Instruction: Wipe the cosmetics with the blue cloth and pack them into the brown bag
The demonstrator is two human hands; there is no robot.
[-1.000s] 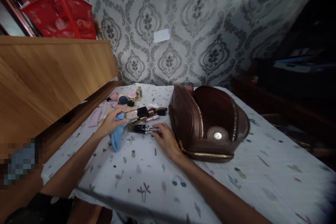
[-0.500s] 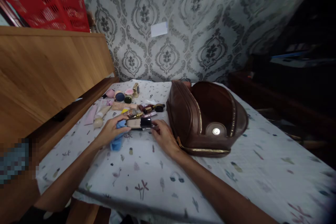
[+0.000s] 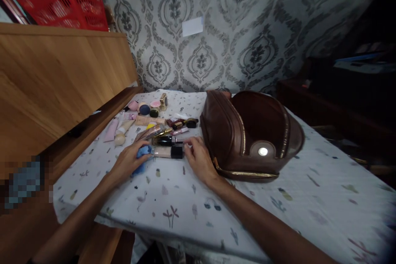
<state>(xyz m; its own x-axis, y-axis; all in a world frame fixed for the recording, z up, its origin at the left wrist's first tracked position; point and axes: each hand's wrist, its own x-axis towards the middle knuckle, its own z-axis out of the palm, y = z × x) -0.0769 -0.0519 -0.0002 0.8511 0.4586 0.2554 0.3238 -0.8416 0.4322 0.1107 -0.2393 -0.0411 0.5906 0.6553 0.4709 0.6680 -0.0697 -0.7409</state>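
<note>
My left hand (image 3: 130, 159) is closed on a crumpled blue cloth (image 3: 140, 167), its fingertips beside the base of a foundation bottle (image 3: 162, 152). That bottle, clear with beige contents and a black cap, lies on its side on the bed or table cover. Just past its cap rests my right hand (image 3: 199, 157), fingers curved and apart, with nothing visible in them. Its fingertips are close to the thin end of a dark tube (image 3: 163, 140) lying behind the bottle; whether they touch is unclear. Close behind lies a rose-gold tube (image 3: 150, 132).
An unzipped brown leather bag (image 3: 252, 140) stands right of my right hand. Several cosmetics, including a pink tube (image 3: 111, 130) and a pink sponge (image 3: 133, 105), lie at the back left. A wooden panel (image 3: 62, 70) borders the left, with a red basket (image 3: 62, 0) on top.
The foundation bottle was between both hands and now lies lower, nearer me, beside the dark tube. My right fingers have come away from its cap end. The view has tilted slightly.
</note>
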